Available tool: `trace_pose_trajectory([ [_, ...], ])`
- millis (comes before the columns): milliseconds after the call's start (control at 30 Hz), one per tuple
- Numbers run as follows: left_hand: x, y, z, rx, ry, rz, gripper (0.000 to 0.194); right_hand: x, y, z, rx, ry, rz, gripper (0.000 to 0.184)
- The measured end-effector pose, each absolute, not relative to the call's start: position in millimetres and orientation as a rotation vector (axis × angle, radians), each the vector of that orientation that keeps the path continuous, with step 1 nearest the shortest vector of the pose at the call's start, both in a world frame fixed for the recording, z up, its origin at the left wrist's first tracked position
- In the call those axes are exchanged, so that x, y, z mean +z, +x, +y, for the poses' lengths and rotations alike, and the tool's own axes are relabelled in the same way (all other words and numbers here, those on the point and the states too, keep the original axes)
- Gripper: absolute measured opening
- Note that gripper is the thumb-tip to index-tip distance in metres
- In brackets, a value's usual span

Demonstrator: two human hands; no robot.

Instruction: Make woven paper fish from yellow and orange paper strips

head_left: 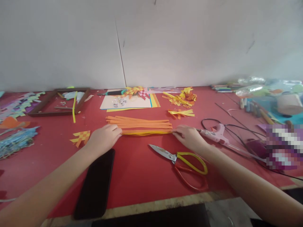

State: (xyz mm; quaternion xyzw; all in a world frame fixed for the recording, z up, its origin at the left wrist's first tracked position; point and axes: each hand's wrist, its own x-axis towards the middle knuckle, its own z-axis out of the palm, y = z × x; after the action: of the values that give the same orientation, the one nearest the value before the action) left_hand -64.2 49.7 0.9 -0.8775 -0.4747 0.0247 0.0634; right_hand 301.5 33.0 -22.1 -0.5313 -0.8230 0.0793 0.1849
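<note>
A thin bundle of yellow paper strips [146, 133] stretches between my two hands, just above the red tabletop's middle. My left hand [104, 137] has its fingers closed around the left end. At the right end, my right hand [189, 136] pinches the strips between thumb and fingers. Right behind the bundle lie several orange paper strips [142, 122], side by side. Scissors [175, 157] with one yellow and one red handle rest in front, blades pointing left. A pink glue gun [215, 135] lies beside my right hand, and a woven paper piece [81, 137] beside my left.
A black phone [96, 186] lies near the front edge. Behind are paper sheets [127, 104] with a cutter [113, 92], yellow strip piles [181, 97] and a brown frame [35, 110]. The glue gun's black cord [239, 127] loops across the right side.
</note>
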Motion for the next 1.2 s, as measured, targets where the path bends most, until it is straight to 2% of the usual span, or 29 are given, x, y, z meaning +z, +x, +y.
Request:
trace_pose_trajectory([
  [367,24,-74,46,0.191,-2.668,-1.395,0.018,-21,293,29,0.318,-1.48,-2.318,0.021],
  [633,10,-15,37,-0.187,-2.839,-1.373,0.041,-18,290,30,0.312,-1.489,-2.357,0.023],
  [833,-4,21,40,-0.379,-3.01,-1.401,0.043,-18,290,29,0.304,-1.485,-2.346,0.022],
  [900,-6,31,43,-0.434,-3.056,-1.395,0.041,-19,290,29,0.318,-1.49,-2.341,0.022],
  [1067,-11,48,47,-0.513,-3.063,-1.429,0.018,-21,291,30,0.372,-1.462,-2.332,0.022],
  [1200,-13,49,48,-0.515,-3.068,-1.431,0.018,-22,292,31,0.396,-1.459,-2.319,0.022],
])
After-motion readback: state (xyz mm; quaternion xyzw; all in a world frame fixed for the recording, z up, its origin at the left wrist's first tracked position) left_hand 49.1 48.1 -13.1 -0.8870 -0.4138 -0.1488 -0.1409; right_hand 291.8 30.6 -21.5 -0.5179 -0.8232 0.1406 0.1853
